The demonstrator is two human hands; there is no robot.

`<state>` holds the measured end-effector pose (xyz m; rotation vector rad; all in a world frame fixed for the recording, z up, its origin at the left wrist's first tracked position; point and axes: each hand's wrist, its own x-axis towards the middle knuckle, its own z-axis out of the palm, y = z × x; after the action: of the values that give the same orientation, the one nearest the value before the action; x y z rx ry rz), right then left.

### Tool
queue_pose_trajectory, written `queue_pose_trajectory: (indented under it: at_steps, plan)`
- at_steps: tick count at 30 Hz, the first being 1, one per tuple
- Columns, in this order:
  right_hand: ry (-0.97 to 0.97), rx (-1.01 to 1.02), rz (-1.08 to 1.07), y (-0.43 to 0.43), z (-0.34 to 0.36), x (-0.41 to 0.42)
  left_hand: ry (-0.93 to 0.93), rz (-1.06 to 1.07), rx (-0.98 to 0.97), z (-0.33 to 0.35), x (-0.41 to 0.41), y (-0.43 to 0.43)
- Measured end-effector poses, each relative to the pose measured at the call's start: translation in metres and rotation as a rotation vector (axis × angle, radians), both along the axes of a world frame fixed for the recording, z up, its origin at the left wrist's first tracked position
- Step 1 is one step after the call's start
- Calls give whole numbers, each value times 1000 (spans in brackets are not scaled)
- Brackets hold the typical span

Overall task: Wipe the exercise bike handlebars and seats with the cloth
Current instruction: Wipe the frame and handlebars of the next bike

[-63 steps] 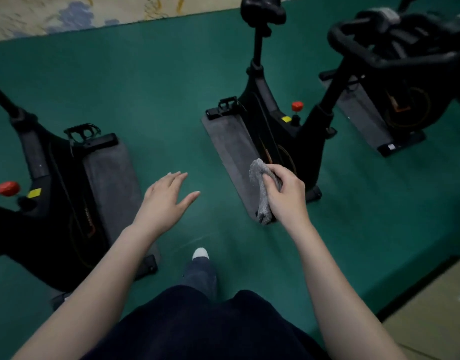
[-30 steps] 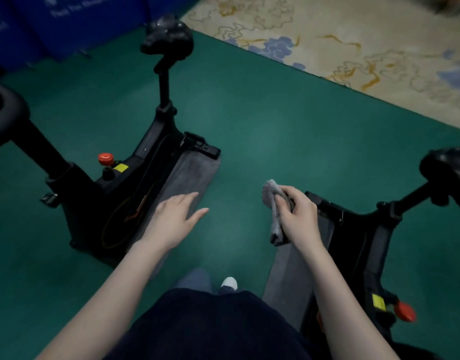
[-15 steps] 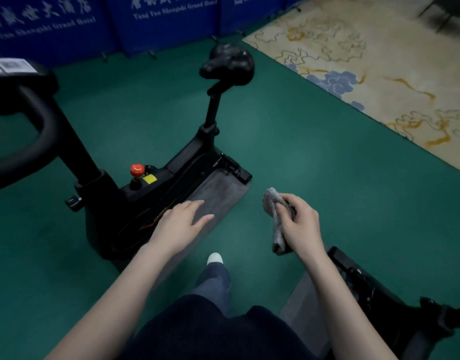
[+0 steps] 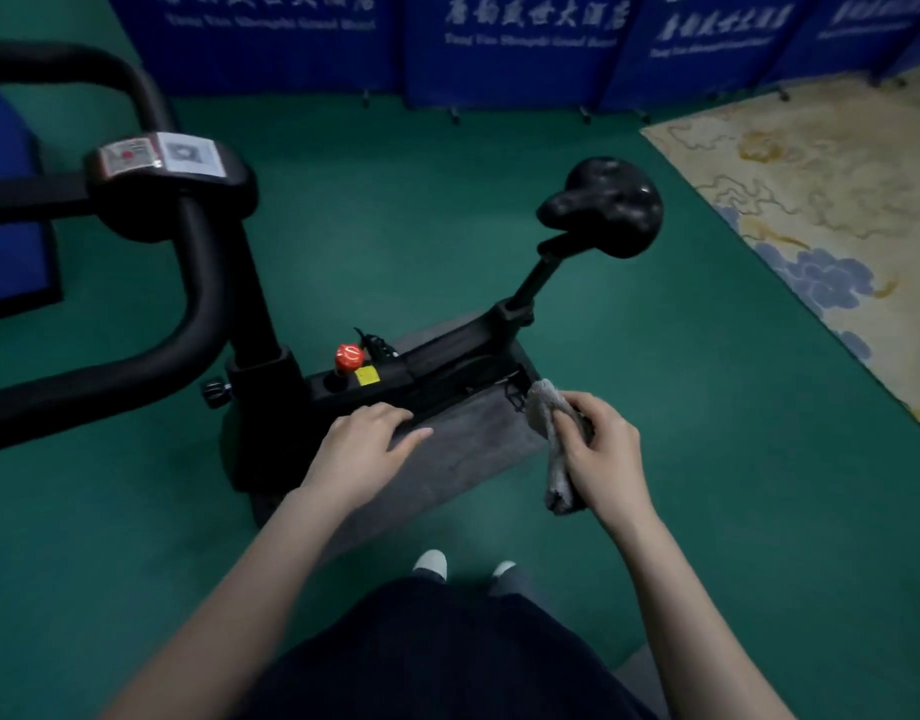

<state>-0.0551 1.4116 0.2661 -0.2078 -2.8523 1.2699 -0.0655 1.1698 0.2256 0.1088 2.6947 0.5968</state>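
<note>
Facing the bike (image 4: 447,358), not yet wiping — gripping the cloth (image 4: 544,414) in the right hand (image 4: 603,454) at four o'clock, left hand (image 4: 364,444) flat, empty. Next, probably: raising it to the seat (image 4: 603,207) at one o'clock.

cloth (image 4: 549,439): soft grey fabric | seat (image 4: 606,205): glossy black (perhaps vinyl) | handlebars (image 4: 198,283): smooth matt black

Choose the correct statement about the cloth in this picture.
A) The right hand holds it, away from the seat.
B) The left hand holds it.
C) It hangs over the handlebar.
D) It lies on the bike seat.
A: the right hand has its fingers curled around the cloth, low in front of the person, well short of the seat. The left hand is flat and holds nothing.
</note>
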Motion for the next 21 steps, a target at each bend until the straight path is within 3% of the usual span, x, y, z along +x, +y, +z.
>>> queue_pose_trajectory:
  at_steps: [10,21]
  plan:
    - [17,-19,425,-32,-9,-104,-39,415,-9,-4,-1,-10]
    - [47,-79,883,-35,0,-211,0,923,22,5,-18,40]
